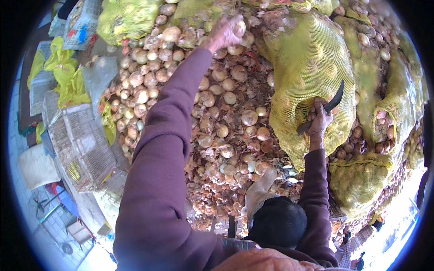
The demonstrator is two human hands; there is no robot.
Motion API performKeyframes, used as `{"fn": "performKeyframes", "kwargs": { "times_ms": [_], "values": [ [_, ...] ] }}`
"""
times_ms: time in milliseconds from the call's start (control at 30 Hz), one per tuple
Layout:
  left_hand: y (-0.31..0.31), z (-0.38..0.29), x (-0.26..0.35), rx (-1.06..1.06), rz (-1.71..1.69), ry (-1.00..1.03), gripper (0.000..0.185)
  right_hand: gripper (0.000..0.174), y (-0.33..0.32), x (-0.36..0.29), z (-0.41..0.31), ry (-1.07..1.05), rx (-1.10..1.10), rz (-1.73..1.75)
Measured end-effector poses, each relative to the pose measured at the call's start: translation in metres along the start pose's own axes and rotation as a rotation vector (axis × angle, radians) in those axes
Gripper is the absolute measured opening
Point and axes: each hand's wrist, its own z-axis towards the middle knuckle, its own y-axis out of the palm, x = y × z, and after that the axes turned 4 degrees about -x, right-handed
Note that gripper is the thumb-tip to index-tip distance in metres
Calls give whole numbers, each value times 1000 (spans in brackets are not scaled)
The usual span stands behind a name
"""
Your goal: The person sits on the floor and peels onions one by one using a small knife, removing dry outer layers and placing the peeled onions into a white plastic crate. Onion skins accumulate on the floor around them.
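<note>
My left hand [225, 34] is stretched far forward over the heap, its fingers around a pale brown onion [240, 29]. In my right hand [320, 120] is a knife with a dark curved blade [335, 99], its tip pointing away from me. The other end of the knife sticks out on the left of my fist. That hand is at a hole [301, 106] in a large yellow mesh sack [305, 67] full of onions. Below my left forearm, loose onions [249, 117] lie among dry brown skins [234, 118].
Plastic crates [81, 145] and yellow mesh bags [64, 67] stand along the left. Another full mesh sack [129, 20] is at the far left. More mesh sacks [361, 183] line the right side. A dark rounded thing [279, 222] is close to my body.
</note>
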Motion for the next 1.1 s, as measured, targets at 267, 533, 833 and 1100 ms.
{"fn": "performKeyframes", "kwargs": {
  "times_ms": [267,533,833,1100],
  "values": [
    [-55,-159,-17,-349,1493,-329,79,13,-7,8,1,-37,26,-16],
    [-19,-43,-11,-66,1644,454,73,14,-5,6,1,-11,2,-18],
    [-52,-172,-104,-270,2329,333,61,13,-17,4,8,-36,54,-73],
    [-40,-245,-107,-47,1831,706,60,11,-17,8,13,-60,8,3]
  ]
}}
